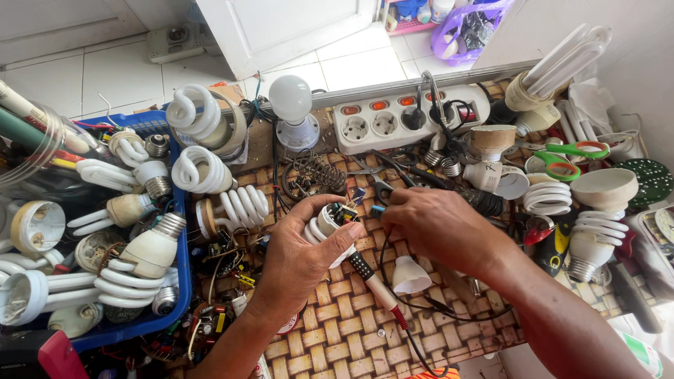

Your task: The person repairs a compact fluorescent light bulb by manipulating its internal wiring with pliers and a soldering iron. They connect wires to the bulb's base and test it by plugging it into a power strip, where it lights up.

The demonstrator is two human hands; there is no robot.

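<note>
Near the middle of the woven table (337, 330), the left hand (298, 256) is wrapped around an opened lamp base (328, 223), light brittle plastic with its small circuit board exposed. The right hand (439, 224) pinches a soldering iron (375, 284) beside it. The base is best held by its shell, clear of the board.

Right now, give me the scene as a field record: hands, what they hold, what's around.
left hand: holds a white lamp base with its circuit board exposed
right hand: at the board with a tool, tip hidden
surface: woven mat
left side: blue bin full of spiral bulbs
rear: white power strip, round bulb standing beside it
right side: green scissors, more spiral bulbs
near hands: loose white cap, black cable
</note>
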